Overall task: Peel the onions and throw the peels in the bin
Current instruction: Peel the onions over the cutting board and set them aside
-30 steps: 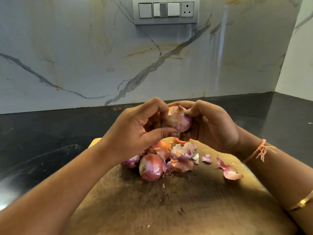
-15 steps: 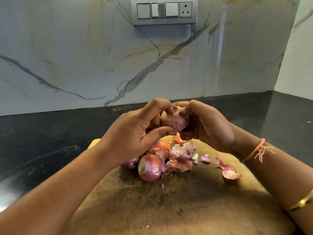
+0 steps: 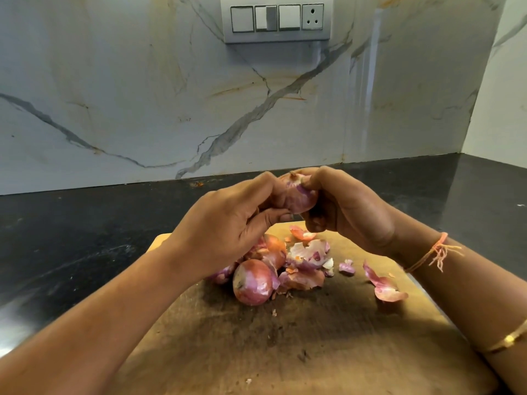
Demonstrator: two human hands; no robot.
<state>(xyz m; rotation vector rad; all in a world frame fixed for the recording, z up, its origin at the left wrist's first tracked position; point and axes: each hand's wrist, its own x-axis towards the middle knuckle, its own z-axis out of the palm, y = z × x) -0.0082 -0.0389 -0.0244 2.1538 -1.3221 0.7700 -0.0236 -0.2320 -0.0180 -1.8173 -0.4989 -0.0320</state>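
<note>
Both my hands hold one small pink onion (image 3: pixel 296 196) in the air above the wooden cutting board (image 3: pixel 285 337). My left hand (image 3: pixel 228 223) grips it from the left with thumb underneath. My right hand (image 3: pixel 348 209) curls round it from the right, fingertips pinching at its top skin. On the board below lie more onions: a round pink one (image 3: pixel 252 282) in front, an orange-skinned one (image 3: pixel 275 248) behind it. Loose peels (image 3: pixel 309 259) are heaped beside them, and one curled peel (image 3: pixel 385 286) lies apart to the right. No bin is in view.
The board sits on a black stone counter (image 3: pixel 85 238) that runs to a marble backsplash (image 3: pixel 142 95). A switch panel with a socket (image 3: pixel 276 18) is mounted on the wall. The counter turns a corner at the far right (image 3: pixel 484 195).
The hands have lifted the onion slightly and turned it; the right fingers shifted up to its top. The onions and peels on the board lie as before.
</note>
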